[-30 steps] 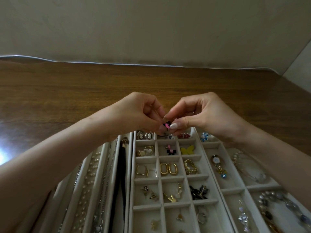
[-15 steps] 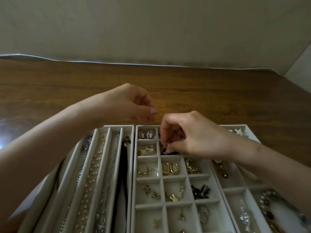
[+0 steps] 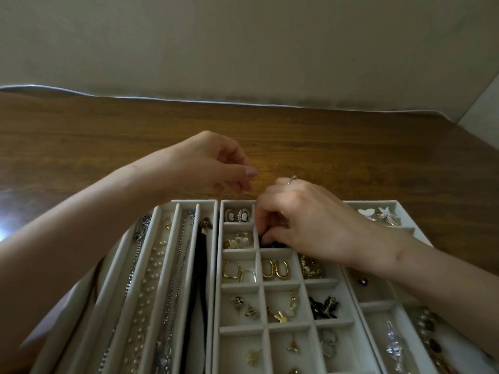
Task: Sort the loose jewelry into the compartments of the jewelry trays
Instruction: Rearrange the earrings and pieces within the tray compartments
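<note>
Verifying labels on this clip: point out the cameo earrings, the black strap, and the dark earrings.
cameo earrings (image 3: 244,215), head view, right cameo's face.
black strap (image 3: 201,265), head view, mid-length of the band.
dark earrings (image 3: 320,309), head view, centre of the cluster.

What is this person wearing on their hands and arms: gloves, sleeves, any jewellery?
No gloves, sleeves, watch or bracelet show as far up as the view reaches. The left hand wears nothing visible. The right hand has one thin silvery ring on a finger.
</note>
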{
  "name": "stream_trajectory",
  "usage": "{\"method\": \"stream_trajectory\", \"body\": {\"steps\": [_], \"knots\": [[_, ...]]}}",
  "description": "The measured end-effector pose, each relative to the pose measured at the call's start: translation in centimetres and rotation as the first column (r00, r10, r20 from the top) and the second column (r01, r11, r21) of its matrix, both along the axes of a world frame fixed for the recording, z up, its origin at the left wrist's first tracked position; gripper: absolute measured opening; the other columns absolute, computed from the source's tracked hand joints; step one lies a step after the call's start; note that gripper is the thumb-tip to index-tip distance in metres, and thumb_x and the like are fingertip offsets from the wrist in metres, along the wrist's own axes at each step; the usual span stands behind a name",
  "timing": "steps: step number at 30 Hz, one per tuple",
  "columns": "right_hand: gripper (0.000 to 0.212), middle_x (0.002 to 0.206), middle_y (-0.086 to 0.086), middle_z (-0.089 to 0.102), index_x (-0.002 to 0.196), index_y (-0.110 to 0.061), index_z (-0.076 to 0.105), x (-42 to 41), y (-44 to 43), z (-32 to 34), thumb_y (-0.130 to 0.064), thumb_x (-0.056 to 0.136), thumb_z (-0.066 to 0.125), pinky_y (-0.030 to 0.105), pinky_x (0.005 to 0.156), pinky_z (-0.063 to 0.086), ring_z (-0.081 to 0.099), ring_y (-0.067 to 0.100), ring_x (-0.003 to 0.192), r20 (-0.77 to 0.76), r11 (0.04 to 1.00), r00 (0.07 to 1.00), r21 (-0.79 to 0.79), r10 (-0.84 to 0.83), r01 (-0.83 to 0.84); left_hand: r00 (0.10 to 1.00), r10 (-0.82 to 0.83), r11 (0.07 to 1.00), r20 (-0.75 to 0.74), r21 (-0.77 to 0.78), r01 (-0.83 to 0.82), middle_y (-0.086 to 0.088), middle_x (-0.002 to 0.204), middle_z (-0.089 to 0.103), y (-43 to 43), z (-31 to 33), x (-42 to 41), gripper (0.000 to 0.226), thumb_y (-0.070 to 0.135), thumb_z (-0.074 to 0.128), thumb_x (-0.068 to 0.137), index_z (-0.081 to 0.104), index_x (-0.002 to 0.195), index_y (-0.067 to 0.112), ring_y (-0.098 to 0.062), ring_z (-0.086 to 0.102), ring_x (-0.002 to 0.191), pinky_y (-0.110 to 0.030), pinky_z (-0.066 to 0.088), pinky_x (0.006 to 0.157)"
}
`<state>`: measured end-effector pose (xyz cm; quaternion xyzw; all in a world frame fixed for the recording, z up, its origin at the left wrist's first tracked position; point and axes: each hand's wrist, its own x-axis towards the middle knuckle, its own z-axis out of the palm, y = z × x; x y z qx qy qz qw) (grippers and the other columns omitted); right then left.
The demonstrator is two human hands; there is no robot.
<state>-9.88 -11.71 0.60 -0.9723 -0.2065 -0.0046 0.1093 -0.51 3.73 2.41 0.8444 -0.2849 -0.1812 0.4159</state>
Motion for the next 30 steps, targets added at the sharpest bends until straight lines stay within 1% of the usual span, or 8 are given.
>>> {"method": "stream_trajectory", "body": {"steps": [3,7,12,16,19,22,27,30], "knots": [[0.014,0.082,-0.016,0.048,0.082,-0.028,0.06,0.0,-0.1,0.1,-0.024,0.079,0.073,0.02,0.071,0.026,0.036,0.002,0.08,0.071,1.0,0.997,-0.028,-0.01,0.012,1.0,0.009,1.0,0.009,-0.004,-0.009,0.002,0.079,0.074,0.0,0.1,0.0,0.016,0.028,0.064,0.082,0.066,0.088,0.013,-0.004,0.066,0.07,-0.017,0.049,0.062],[0.004,0.078,-0.013,0.051,0.083,-0.027,0.069,0.3,-1.1,1.1,-0.024,0.081,0.071,0.02,0.066,0.032,0.045,0.002,0.074,0.03,0.992,0.998,0.114,-0.051,0.047,1.0,0.014,1.0,0.01,-0.01,-0.014,0.002,0.079,0.074,0.0,0.1,0.0,0.015,0.029,0.064,0.082,0.066,0.086,0.015,-0.003,0.067,0.069,-0.015,0.048,0.059],[0.011,0.078,-0.013,0.051,0.084,-0.032,0.073,0.3,-1.9,1.1,-0.022,0.084,0.068,0.02,0.065,0.035,0.047,0.002,0.074,-0.043,0.992,0.998,0.116,-0.054,0.059,1.0,0.015,1.0,0.016,0.0,-0.015,0.005,0.077,0.073,0.1,0.3,0.1,0.017,0.032,0.063,0.08,0.066,0.086,0.017,-0.001,0.066,0.069,-0.014,0.047,0.06],[0.012,0.081,-0.014,0.051,0.089,-0.032,0.073,0.2,-1.8,0.3,-0.023,0.085,0.068,0.02,0.066,0.034,0.047,0.001,0.075,-0.057,0.993,0.997,0.104,-0.048,0.054,0.998,0.01,1.0,0.062,0.027,-0.012,0.008,0.063,0.069,0.2,0.2,0.1,0.014,0.03,0.067,0.078,0.066,0.081,0.017,0.004,0.06,0.056,-0.008,0.043,0.052],[0.01,0.077,-0.012,0.052,0.088,-0.03,0.074,0.2,-1.8,0.4,-0.022,0.083,0.07,0.022,0.065,0.039,0.049,0.003,0.072,-0.03,0.984,0.999,0.172,-0.041,0.046,0.988,-0.071,0.988,0.14,0.145,0.05,0.009,0.061,0.065,0.7,0.5,0.3,0.007,0.028,0.071,0.076,0.067,0.076,0.022,0.003,0.055,0.052,-0.017,0.045,0.059],[0.008,0.074,-0.01,0.053,0.088,-0.027,0.074,0.3,-1.6,0.8,-0.027,0.081,0.072,0.025,0.063,0.043,0.05,0.006,0.067,-0.01,0.973,1.0,0.23,-0.022,0.023,0.966,-0.193,0.938,0.171,0.32,0.131,0.019,0.059,0.062,1.4,0.9,-0.1,0.009,0.029,0.071,0.076,0.065,0.07,0.029,0.006,0.054,0.051,-0.015,0.04,0.055],[0.012,0.073,-0.013,0.048,0.092,-0.029,0.073,0.6,0.0,0.4,-0.032,0.081,0.071,0.025,0.065,0.04,0.047,0.004,0.069,-0.024,0.987,0.999,0.159,0.027,-0.022,0.944,-0.312,0.827,0.104,0.518,0.217,0.015,0.055,0.056,1.4,0.0,-1.2,0.014,0.039,0.075,0.071,0.064,0.071,0.031,0.008,0.048,0.051,-0.008,0.037,0.049],[0.016,0.072,-0.015,0.043,0.097,-0.033,0.072,0.7,0.9,0.5,-0.035,0.081,0.07,0.021,0.063,0.036,0.044,0.002,0.068,-0.039,0.992,0.998,0.12,0.04,-0.035,0.944,-0.313,0.816,0.102,0.537,0.213,0.014,0.056,0.054,1.6,0.3,-1.1,0.017,0.041,0.076,0.069,0.065,0.074,0.029,0.007,0.047,0.051,-0.008,0.036,0.049]]}}
